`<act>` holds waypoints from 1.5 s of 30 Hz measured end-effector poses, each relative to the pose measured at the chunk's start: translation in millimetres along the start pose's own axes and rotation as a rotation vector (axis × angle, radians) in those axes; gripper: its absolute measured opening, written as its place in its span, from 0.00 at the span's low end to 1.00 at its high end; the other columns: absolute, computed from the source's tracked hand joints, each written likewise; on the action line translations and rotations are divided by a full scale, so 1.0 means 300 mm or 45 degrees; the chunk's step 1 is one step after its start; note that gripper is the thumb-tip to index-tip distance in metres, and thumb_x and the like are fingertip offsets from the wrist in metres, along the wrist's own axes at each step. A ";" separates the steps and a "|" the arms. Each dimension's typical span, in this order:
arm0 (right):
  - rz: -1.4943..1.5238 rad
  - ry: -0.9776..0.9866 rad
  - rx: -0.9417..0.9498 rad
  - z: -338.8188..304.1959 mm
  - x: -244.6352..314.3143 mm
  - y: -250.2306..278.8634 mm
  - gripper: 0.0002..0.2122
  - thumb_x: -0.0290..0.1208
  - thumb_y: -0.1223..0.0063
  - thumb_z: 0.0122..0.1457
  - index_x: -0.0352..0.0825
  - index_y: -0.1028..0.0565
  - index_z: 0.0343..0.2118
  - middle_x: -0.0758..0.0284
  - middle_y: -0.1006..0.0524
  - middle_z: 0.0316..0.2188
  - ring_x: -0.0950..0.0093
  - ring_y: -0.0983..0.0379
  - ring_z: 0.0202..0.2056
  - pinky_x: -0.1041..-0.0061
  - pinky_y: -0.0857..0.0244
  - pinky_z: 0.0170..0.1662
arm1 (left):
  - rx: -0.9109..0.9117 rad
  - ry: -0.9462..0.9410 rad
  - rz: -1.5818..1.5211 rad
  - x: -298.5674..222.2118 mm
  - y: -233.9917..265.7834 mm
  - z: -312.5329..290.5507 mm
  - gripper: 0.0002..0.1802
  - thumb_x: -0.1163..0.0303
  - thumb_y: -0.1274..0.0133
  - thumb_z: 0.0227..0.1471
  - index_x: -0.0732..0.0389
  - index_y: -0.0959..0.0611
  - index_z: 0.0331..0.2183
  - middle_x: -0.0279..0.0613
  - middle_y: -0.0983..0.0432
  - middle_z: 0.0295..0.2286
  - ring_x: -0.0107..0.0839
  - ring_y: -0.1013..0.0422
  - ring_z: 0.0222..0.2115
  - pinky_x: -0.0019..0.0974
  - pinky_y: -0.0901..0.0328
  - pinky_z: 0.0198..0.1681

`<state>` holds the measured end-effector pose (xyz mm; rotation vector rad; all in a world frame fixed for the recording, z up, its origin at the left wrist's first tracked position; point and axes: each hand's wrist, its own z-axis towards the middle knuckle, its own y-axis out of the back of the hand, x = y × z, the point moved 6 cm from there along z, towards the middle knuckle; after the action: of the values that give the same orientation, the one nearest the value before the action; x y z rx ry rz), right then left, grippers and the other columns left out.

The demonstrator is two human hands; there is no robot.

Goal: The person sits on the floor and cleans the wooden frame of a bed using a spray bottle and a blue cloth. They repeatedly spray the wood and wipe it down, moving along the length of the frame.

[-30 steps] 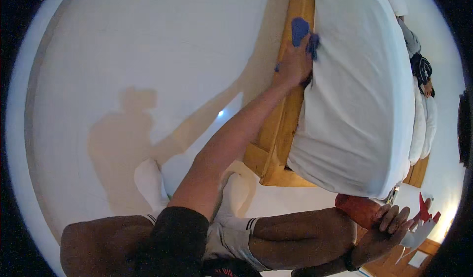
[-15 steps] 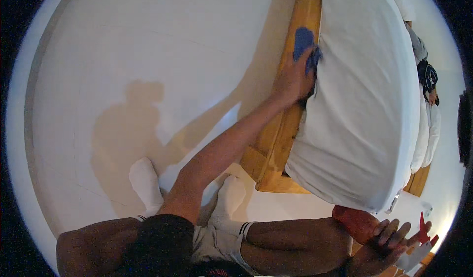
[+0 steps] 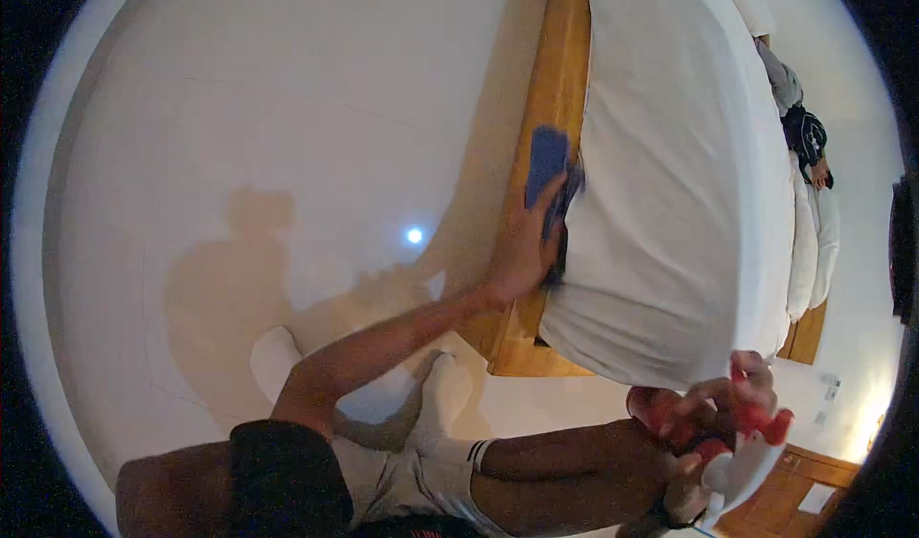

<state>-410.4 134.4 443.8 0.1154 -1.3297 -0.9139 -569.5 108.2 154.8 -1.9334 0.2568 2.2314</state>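
My left hand [image 3: 528,243] presses a blue cloth [image 3: 548,163] onto the wooden bed frame [image 3: 560,69], right beside the mattress edge. Its fingers are closed round the cloth and slightly blurred. At the lower right, my right hand [image 3: 708,409] grips a spray bottle [image 3: 649,406] with a red body and a red-and-white trigger head. The bottle is near my knee, just off the corner of the bed. Motion smears the fingers around the trigger.
A mattress with a white sheet [image 3: 661,155] fills the right side. Another person [image 3: 804,136] in dark clothing is at the bed's far side, near white pillows [image 3: 802,241]. A wooden door or cabinet [image 3: 790,485] stands at the lower right. Pale floor [image 3: 335,107] lies to the left.
My left hand and the cloth have slid nearer to me along the bed frame. My right hand has moved left and up with the spray bottle, which has turned.
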 end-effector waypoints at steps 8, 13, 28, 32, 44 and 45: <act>-0.217 -0.264 0.279 0.062 -0.020 -0.188 0.37 0.50 0.28 0.44 0.30 0.29 0.51 0.55 0.28 0.51 0.77 0.24 0.28 0.82 0.31 0.26 | -0.085 0.094 -0.341 0.074 0.063 0.110 0.32 0.65 0.48 0.60 0.48 0.38 0.63 0.54 0.36 0.57 0.51 0.37 0.57 0.50 0.42 0.61; -0.377 -0.079 0.474 0.134 0.035 -0.275 0.28 0.32 0.34 0.54 0.30 0.33 0.55 0.59 0.24 0.44 0.79 0.26 0.26 0.79 0.31 0.31 | -0.023 0.609 -1.208 0.224 -0.013 0.409 0.31 0.57 0.49 0.61 0.49 0.36 0.62 0.48 0.31 0.53 0.43 0.28 0.49 0.45 0.33 0.54; -0.638 -0.176 0.659 0.125 -0.108 -0.306 0.20 0.39 0.38 0.58 0.31 0.27 0.47 0.54 0.21 0.36 0.62 0.22 0.37 0.64 0.31 0.41 | 0.251 0.661 -2.506 0.346 0.236 0.029 0.38 0.45 0.52 0.61 0.61 0.36 0.62 0.49 0.36 0.59 0.43 0.36 0.58 0.47 0.42 0.63; -0.652 -0.149 0.732 0.118 -0.095 -0.352 0.14 0.38 0.43 0.61 0.28 0.25 0.36 0.56 0.23 0.21 0.66 0.25 0.23 0.67 0.33 0.32 | 0.283 0.645 -2.524 0.343 0.241 0.037 0.38 0.47 0.52 0.61 0.60 0.39 0.63 0.49 0.39 0.60 0.43 0.38 0.59 0.46 0.43 0.63; -0.917 -0.177 0.625 0.133 -0.124 -0.348 0.13 0.36 0.45 0.61 0.28 0.25 0.28 0.57 0.28 0.15 0.72 0.30 0.18 0.68 0.37 0.26 | 0.397 0.640 -2.370 0.332 0.177 0.015 0.40 0.52 0.50 0.62 0.57 0.46 0.66 0.52 0.46 0.63 0.43 0.44 0.62 0.44 0.47 0.65; -0.846 -0.208 0.590 0.137 -0.116 -0.343 0.13 0.36 0.44 0.61 0.28 0.24 0.29 0.58 0.27 0.16 0.73 0.29 0.18 0.69 0.36 0.26 | 0.403 0.641 -2.318 0.334 0.168 0.004 0.40 0.52 0.50 0.62 0.57 0.47 0.66 0.52 0.46 0.63 0.43 0.45 0.62 0.43 0.48 0.65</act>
<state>-496.2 105.2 371.2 0.8992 -1.6750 -1.1603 -597.1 61.9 56.6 -1.3132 -0.7455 0.4697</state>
